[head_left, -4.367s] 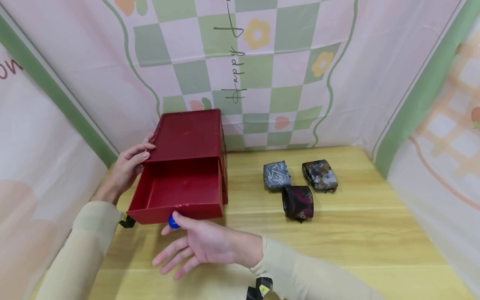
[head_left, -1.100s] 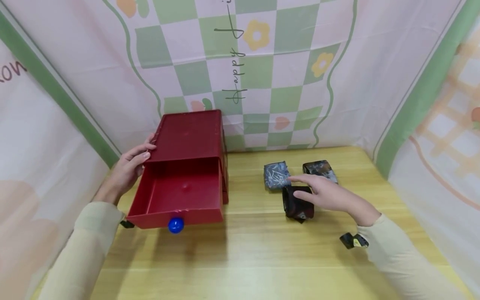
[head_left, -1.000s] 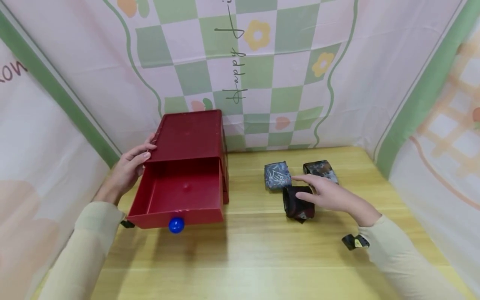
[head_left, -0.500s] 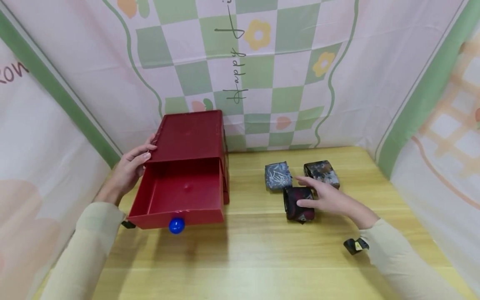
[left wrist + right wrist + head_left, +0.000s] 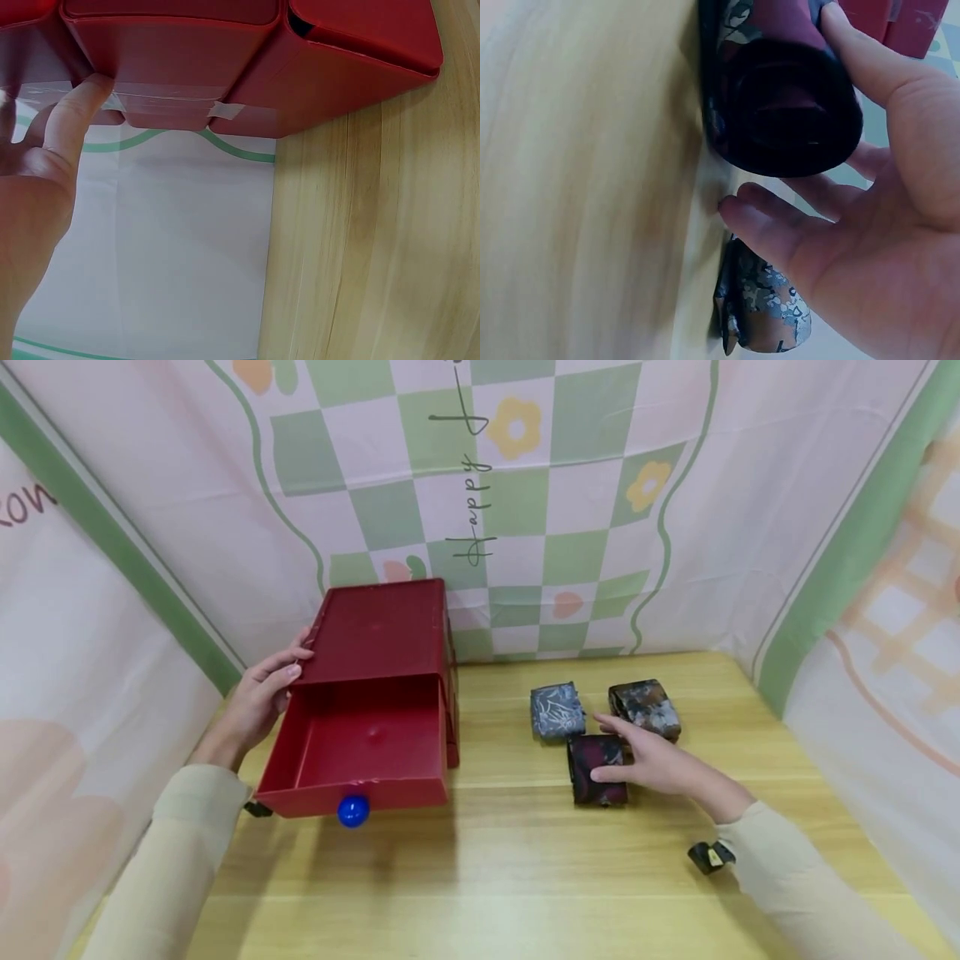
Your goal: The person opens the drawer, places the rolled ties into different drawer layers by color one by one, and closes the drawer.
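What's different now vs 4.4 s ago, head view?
Right hand let go of the blue knob and moved right to the dark maroon roll, thumb against it; firm grip unclear. The drawer sits slightly further out. Unchanged: left hand on red cabinet; grey roll and brown-grey roll in place.

The drawer [image 5: 405, 792] is red, its knob [image 5: 352, 811] blue, the backdrop [image 5: 513, 503] green-checked.
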Available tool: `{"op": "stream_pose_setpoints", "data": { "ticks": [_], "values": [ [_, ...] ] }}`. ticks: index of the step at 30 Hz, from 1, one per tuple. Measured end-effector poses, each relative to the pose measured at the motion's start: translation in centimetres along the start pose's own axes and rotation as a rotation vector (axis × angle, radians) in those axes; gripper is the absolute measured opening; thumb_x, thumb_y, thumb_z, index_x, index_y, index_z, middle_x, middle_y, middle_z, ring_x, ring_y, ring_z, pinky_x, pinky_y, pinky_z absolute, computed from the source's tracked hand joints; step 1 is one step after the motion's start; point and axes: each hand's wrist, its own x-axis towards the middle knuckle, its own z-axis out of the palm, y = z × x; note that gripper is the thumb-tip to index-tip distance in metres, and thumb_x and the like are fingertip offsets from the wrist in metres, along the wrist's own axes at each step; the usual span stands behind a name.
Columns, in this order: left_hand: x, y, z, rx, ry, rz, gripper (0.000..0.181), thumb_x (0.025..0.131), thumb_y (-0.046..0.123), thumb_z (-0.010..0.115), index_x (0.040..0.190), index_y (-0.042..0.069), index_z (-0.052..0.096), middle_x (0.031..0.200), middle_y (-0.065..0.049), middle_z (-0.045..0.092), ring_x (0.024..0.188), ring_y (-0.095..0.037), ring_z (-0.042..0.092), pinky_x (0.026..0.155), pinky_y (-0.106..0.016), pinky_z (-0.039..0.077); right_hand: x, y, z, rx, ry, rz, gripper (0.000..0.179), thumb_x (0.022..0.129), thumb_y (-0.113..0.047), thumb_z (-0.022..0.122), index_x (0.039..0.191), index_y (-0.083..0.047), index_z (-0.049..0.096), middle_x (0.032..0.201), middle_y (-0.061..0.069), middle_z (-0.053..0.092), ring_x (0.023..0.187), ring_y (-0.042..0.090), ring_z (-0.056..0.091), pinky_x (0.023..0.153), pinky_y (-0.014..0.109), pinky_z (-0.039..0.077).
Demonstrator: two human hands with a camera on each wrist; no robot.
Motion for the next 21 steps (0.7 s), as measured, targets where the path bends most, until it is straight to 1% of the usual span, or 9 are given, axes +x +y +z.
{"op": "stream_pose_setpoints", "data": {
  "ticks": [4,8,10,13,16,18,21],
  "values": [
    [0.0,-0.05,0.01,-0.003,0.005,0.005,0.033,0.106,0.003,0.047,0.118,0.015,0.075,0.167,-0.01,0.022,0.155,-0.027,0.011,0.087,-0.018,0.051,0.09,0.01,0.43,-0.022,-0.013,-0.018,0.098,0.087,-0.05,0.077,0.157,0.0,0.03,0.157,0.028,0.035,0.141,0.051,0.034,0.109,0.066,0.032],
    [0.05,0.01,0.03,-0.007,0.004,0.007,0.032,0.106,0.003,0.047,0.117,0.015,0.075,0.167,-0.011,0.022,0.155,-0.027,0.01,0.09,-0.019,0.051,0.12,-0.16,0.64,-0.039,-0.007,-0.043,0.094,0.087,-0.05,0.078,0.153,0.002,0.037,0.152,0.03,0.04,0.137,0.051,0.039,0.107,0.065,0.035],
    [0.03,0.06,0.02,-0.008,0.007,0.007,0.032,0.106,0.003,0.047,0.117,0.015,0.075,0.168,-0.011,0.021,0.155,-0.027,0.01,0.091,-0.019,0.05,0.16,-0.25,0.66,-0.042,-0.011,-0.044,0.093,0.087,-0.049,0.078,0.152,0.003,0.037,0.151,0.031,0.041,0.136,0.051,0.04,0.107,0.065,0.036],
    [0.03,0.12,0.02,-0.007,0.009,0.001,0.031,0.106,0.004,0.047,0.118,0.014,0.074,0.168,-0.01,0.021,0.155,-0.026,0.012,0.09,-0.019,0.051,0.24,-0.4,0.62,-0.044,-0.026,-0.036,0.094,0.087,-0.049,0.077,0.152,0.004,0.037,0.15,0.032,0.041,0.135,0.051,0.041,0.106,0.064,0.037],
    [0.08,0.13,0.06,-0.005,0.007,-0.009,0.03,0.107,0.005,0.048,0.119,0.015,0.074,0.168,-0.01,0.021,0.154,-0.025,0.014,0.089,-0.02,0.052,0.29,-0.47,0.49,-0.043,-0.036,-0.025,0.092,0.087,-0.048,0.078,0.151,0.005,0.038,0.146,0.031,0.045,0.126,0.047,0.051,0.1,0.059,0.045],
    [0.1,0.12,0.09,-0.001,0.009,-0.017,0.03,0.107,0.006,0.049,0.119,0.016,0.074,0.168,-0.009,0.022,0.154,-0.025,0.015,0.088,-0.02,0.052,0.31,-0.48,0.38,-0.033,-0.037,-0.018,0.09,0.086,-0.047,0.08,0.149,0.004,0.04,0.141,0.03,0.049,0.117,0.04,0.058,0.093,0.054,0.05],
    [0.04,0.17,0.07,0.019,0.017,-0.027,0.03,0.106,0.007,0.049,0.119,0.016,0.074,0.167,-0.007,0.023,0.153,-0.024,0.018,0.084,-0.02,0.053,0.36,-0.51,0.29,-0.009,-0.039,-0.024,0.087,0.085,-0.044,0.082,0.146,0.004,0.043,0.135,0.026,0.054,0.107,0.032,0.062,0.085,0.047,0.053]
  ]
}}
